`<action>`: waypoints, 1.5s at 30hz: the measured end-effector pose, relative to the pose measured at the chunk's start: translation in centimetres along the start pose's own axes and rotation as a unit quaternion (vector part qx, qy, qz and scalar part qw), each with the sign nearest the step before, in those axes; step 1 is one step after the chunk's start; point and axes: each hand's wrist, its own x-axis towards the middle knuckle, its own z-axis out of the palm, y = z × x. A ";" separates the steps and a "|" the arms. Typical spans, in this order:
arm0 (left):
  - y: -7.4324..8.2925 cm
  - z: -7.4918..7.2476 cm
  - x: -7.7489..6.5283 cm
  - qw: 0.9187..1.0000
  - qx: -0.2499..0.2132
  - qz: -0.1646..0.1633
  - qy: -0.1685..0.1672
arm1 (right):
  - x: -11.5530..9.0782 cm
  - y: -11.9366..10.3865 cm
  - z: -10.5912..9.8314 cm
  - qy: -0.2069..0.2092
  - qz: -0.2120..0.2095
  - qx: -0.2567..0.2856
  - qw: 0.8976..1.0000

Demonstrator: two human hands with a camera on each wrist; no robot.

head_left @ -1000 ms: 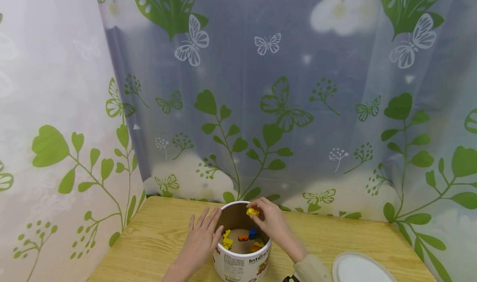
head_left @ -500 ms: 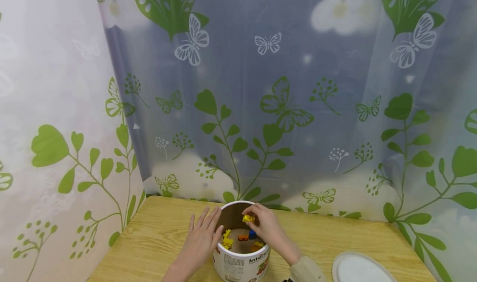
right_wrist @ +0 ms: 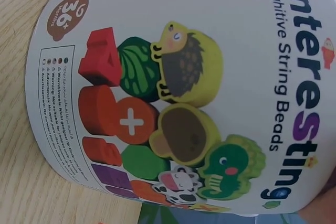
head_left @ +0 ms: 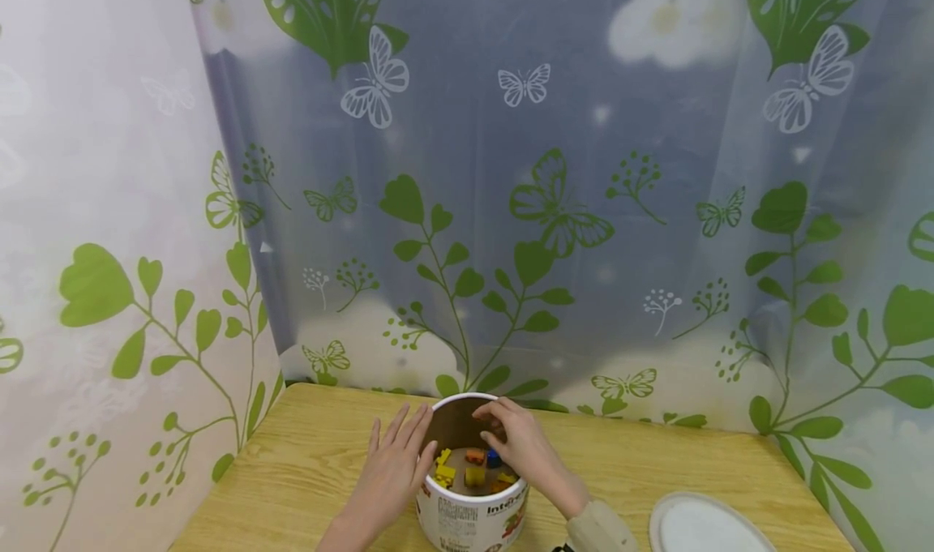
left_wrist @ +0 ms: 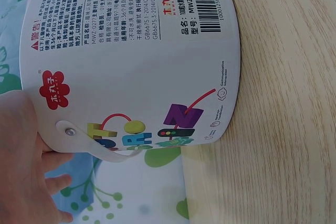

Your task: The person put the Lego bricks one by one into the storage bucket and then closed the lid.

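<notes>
A round white bucket (head_left: 458, 521), printed "Interesting Cognitive String Beads", stands on the table. My left hand (head_left: 392, 464) rests at its left rim with straight fingers; the left wrist view shows that hand (left_wrist: 26, 145) beside the strap handle (left_wrist: 100, 150). My right hand (head_left: 527, 445) lies over the right rim, fingers loosely bent, thumb and fingertips apart with nothing seen between them. Below, on the bucket floor, sits a yellow block (head_left: 475, 477). Around it are an orange block (head_left: 475, 456), a blue piece (head_left: 494, 458), yellow pieces (head_left: 445, 476) and a yellow-orange piece (head_left: 503, 482).
A round white lid (head_left: 706, 526) lies on the wooden table (head_left: 321, 430) to the right of the bucket. Behind the table hangs a curtain (head_left: 452, 211) printed with leaves and butterflies, and another covers the left side.
My right hand moved left over the bucket, lowered slightly and let go of the yellow block, which now sits on the bucket floor. The orange block has shifted slightly back. My left hand stayed put.
</notes>
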 end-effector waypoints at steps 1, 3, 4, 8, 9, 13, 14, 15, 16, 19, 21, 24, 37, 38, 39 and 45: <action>0.0 0.0 0.0 1.000 -0.002 0.002 0.002 | 0.0 0.0 -0.1 0.005 0.003 0.006 1.000; 0.1 -0.1 0.0 1.000 -0.005 0.003 0.003 | -0.1 -0.1 -0.2 0.022 0.007 0.018 1.000; 0.1 -0.1 0.0 1.000 -0.006 0.004 0.004 | -0.1 -0.1 -0.3 0.035 0.007 0.024 0.999; 0.2 -0.2 0.0 1.000 -0.008 -0.001 -0.003 | -0.1 -0.1 -1.2 0.088 0.000 0.043 0.995; 0.2 -0.2 0.0 1.000 -0.009 -0.002 -0.005 | -0.1 -0.1 -1.5 0.097 0.000 0.046 0.994; 0.1 -0.1 0.0 1.000 -0.011 -0.004 -0.007 | -0.3 0.3 -2.4 0.117 0.013 0.066 0.991; 0.1 -0.1 0.0 1.000 -0.011 -0.003 -0.007 | -0.3 0.5 -2.6 0.119 0.020 0.070 0.990; 0.0 -0.1 0.0 1.000 -0.008 -0.004 -0.007 | -0.4 0.7 -2.7 0.122 0.025 0.074 0.990; 0.0 -0.1 0.1 1.000 -0.006 -0.005 -0.008 | -0.5 0.9 -2.8 0.125 0.029 0.077 0.989; 0.0 0.0 0.1 1.000 -0.003 -0.008 -0.011 | -0.8 1.7 -3.1 0.140 0.037 0.074 0.987; 0.0 0.0 0.1 1.000 -0.002 -0.009 -0.011 | -1.0 2.2 -3.2 0.157 0.037 0.068 0.985; 0.0 0.0 0.1 1.000 -0.006 -0.007 -0.008 | -1.4 3.1 -3.3 0.181 0.032 0.063 0.981; -0.1 0.0 0.1 1.000 0.000 -0.010 -0.012 | -2.6 6.7 -1.1 0.156 0.094 0.027 0.983; 0.0 0.0 0.1 1.000 0.002 -0.009 -0.011 | -2.7 7.0 -0.8 0.150 0.096 0.025 0.984; 0.0 -0.1 0.1 1.000 0.001 -0.008 -0.010 | -2.8 7.2 -0.5 0.143 0.096 0.021 0.985; 0.1 -0.3 0.0 1.000 -0.004 -0.005 -0.007 | -3.5 8.4 0.8 0.090 0.122 -0.019 0.988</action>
